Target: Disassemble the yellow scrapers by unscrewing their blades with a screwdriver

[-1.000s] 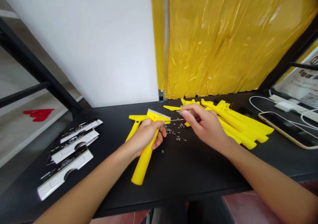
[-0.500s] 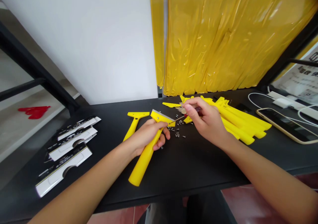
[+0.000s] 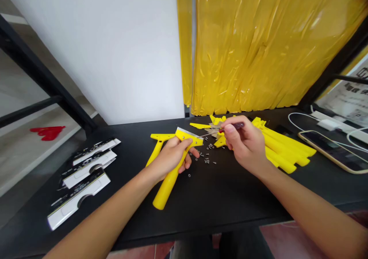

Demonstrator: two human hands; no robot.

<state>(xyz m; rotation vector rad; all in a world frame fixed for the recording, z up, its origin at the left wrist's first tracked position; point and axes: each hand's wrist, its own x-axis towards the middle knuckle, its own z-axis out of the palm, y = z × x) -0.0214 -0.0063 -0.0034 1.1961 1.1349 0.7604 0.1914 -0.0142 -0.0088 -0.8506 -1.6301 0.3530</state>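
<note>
My left hand (image 3: 175,153) is wrapped round a yellow scraper (image 3: 168,184) near its head, where a metal blade (image 3: 188,132) lies along the top edge. In my right hand (image 3: 244,144) is a screwdriver with a dark red handle (image 3: 236,125); its thin shaft points left to the scraper's head. Whether the tip touches it is too small to tell. Behind my left hand lies a second yellow scraper (image 3: 155,151). Small screws and nuts (image 3: 207,160) are scattered between my hands. More yellow handles (image 3: 287,148) are piled beyond my right hand, beside loose yellow head pieces (image 3: 199,126).
Black and white packages (image 3: 79,199) lie at the table's left. A phone (image 3: 333,151), white cables and a power strip (image 3: 333,121) are at the right. Yellow plastic sheeting (image 3: 258,52) and a white panel (image 3: 138,52) stand behind the black table (image 3: 218,205).
The screwdriver's handle now shows more clearly, and my right hand has shifted slightly right with its fingers raised. The view has moved a little. My left hand keeps hold of the scraper.
</note>
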